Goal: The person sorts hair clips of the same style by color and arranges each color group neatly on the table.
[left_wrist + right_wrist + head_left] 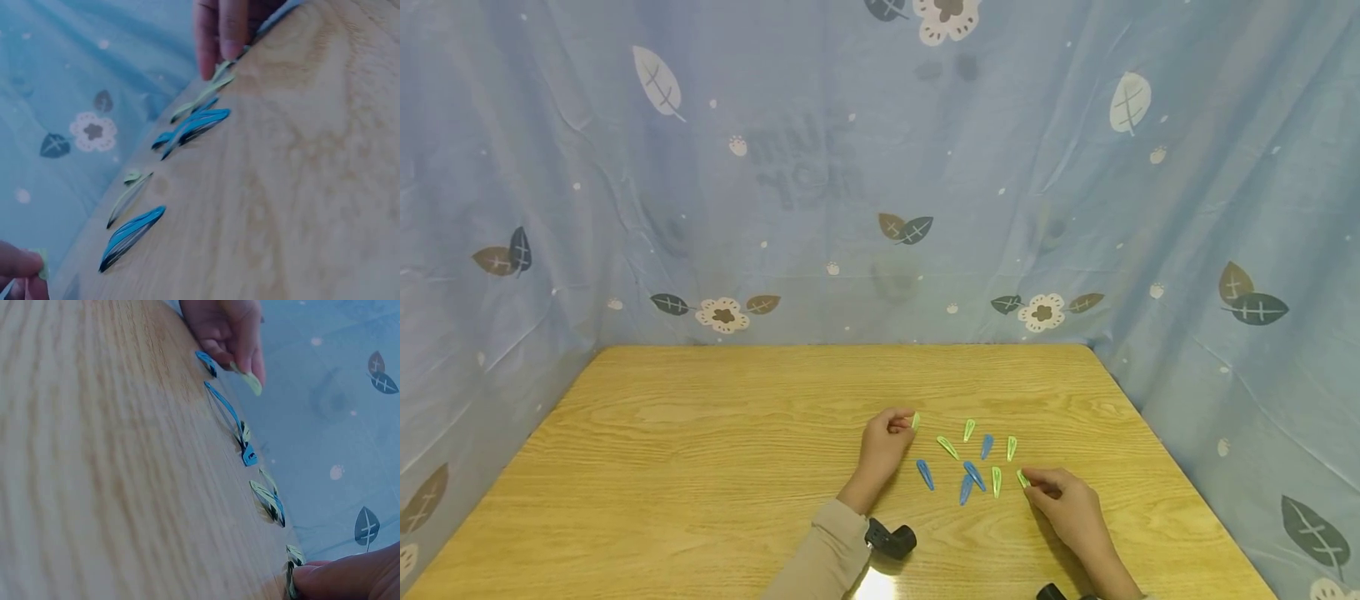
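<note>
My left hand [882, 446] pinches a light green snap hair clip [916, 421] between thumb and fingertips, at the left of a loose group of clips. In the right wrist view this green clip [252, 382] sticks out past the fingertips. On the group's right side, my right hand [1071, 508] pinches the end of another green hair clip [1022, 478], low at the tabletop. Between the hands lie more green clips, among them one slanted clip [947, 447] and one upright-pointing clip [996, 482]. Several blue hair clips lie there too; one blue clip [974, 476] overlaps another blue clip [966, 492].
The clips lie on a wood-grain table [662, 450]. A blue curtain [820, 167] with leaf and flower prints hangs behind it and along both sides. A black wrist camera [891, 540] sits on the left sleeve [823, 550].
</note>
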Demonstrator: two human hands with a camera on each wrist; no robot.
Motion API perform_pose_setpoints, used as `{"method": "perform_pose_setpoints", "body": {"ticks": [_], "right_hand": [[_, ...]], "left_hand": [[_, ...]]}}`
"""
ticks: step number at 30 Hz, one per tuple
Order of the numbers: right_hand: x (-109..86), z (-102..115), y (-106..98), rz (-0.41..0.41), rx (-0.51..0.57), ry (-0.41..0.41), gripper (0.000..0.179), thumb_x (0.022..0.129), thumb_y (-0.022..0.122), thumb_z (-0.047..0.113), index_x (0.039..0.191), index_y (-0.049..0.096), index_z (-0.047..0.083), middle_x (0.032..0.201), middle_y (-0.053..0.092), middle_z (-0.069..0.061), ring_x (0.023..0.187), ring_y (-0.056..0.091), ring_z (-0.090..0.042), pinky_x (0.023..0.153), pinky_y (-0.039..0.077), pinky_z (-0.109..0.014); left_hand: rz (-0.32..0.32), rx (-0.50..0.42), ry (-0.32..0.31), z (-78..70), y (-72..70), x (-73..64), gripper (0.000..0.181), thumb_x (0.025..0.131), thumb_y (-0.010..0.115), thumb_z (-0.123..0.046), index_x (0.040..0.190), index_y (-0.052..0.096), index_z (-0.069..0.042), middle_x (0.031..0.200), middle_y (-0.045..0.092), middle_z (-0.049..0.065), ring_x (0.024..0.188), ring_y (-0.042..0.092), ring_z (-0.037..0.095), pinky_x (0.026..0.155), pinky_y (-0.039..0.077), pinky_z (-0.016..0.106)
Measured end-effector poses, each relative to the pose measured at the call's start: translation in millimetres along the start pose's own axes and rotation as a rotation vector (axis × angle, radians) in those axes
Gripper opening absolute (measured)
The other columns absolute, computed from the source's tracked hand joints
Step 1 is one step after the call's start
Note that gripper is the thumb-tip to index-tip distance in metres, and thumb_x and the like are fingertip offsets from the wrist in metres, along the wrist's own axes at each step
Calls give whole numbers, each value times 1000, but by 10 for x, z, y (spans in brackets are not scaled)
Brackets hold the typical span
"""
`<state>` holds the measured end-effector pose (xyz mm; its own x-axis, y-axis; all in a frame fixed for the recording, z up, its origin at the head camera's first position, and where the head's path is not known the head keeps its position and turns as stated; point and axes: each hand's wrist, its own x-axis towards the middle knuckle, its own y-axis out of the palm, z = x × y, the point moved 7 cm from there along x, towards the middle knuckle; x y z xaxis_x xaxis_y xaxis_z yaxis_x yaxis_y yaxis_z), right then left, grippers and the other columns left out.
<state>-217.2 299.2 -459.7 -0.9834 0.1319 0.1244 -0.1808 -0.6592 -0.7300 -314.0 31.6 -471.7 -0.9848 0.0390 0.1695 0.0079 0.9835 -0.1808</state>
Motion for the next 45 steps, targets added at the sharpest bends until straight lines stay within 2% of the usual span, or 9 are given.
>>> {"method": "perform_pose_setpoints", "body": {"ticks": [4, 7, 12, 15, 24, 27, 31, 37, 45], "right_hand": [[2, 0, 10, 0, 6, 1, 26, 84, 71, 3, 110, 70, 0, 100, 69, -9, 85, 64, -18, 71, 51, -22], [0, -11, 11, 1, 5, 9, 26, 84, 70, 3, 111, 70, 0, 102, 69, -10, 86, 65, -19, 72, 52, -24], [-7, -18, 10, 17, -13, 16, 27, 85, 71, 7, 111, 70, 0, 102, 68, -9, 88, 63, -19, 75, 52, -27], [-10, -25, 11, 25, -16, 18, 27, 86, 71, 8, 111, 70, 0, 102, 68, -8, 88, 62, -19, 74, 52, -27], [-5, -49, 28, 29, -13, 18, 27, 85, 69, 7, 112, 69, 1, 103, 68, -8, 87, 62, -16, 75, 52, -26], [-8, -43, 13, 31, -24, 24, 27, 86, 69, 8, 112, 69, 2, 105, 68, -8, 88, 62, -15, 76, 52, -26], [-18, -30, 5, 31, -30, 16, 27, 86, 69, 9, 112, 70, 2, 103, 69, -8, 86, 61, -12, 75, 51, -26], [-17, -58, 23, 48, -12, 41, 28, 86, 69, 8, 114, 69, 2, 105, 68, -7, 86, 60, -11, 74, 49, -20], [-12, -64, 28, 49, -1, 40, 28, 87, 68, 7, 114, 68, 1, 104, 68, -7, 87, 61, -12, 73, 49, -19]], "left_hand": [[15, -118, -27, -200, -118, -76, 28, 82, 60, 9, 110, 65, 9, 86, 60, 12, 75, 52, 12, 66, 44, 19], [28, -171, -50, -317, -209, -130, 31, 83, 58, 10, 114, 61, 13, 89, 58, 16, 76, 51, 15, 66, 43, 19], [28, -160, -80, -33, -302, -38, 34, 85, 60, 6, 119, 62, 8, 91, 59, 11, 78, 50, 13, 66, 42, 20], [3, -141, -91, 97, -414, 9, 33, 85, 61, 4, 118, 63, 4, 90, 59, 8, 79, 50, 13, 67, 42, 20], [-114, -105, -128, 230, -949, 51, 29, 87, 60, 4, 116, 63, 4, 92, 58, 10, 81, 51, 16, 68, 43, 20], [-154, -101, -139, 251, -1082, 63, 27, 88, 60, 4, 116, 63, 5, 93, 57, 11, 80, 50, 15, 67, 43, 19], [-197, -47, -129, 248, -1198, 91, 26, 89, 58, 4, 115, 63, 5, 94, 58, 12, 82, 52, 17, 70, 44, 23], [-267, 167, -74, 242, -1322, 160, 25, 90, 58, 4, 114, 64, 3, 95, 62, 13, 88, 58, 24, 76, 49, 34], [-263, 266, -59, 254, -1333, 236, 26, 91, 57, 4, 116, 63, 4, 97, 64, 15, 91, 60, 28, 76, 51, 39]]}}
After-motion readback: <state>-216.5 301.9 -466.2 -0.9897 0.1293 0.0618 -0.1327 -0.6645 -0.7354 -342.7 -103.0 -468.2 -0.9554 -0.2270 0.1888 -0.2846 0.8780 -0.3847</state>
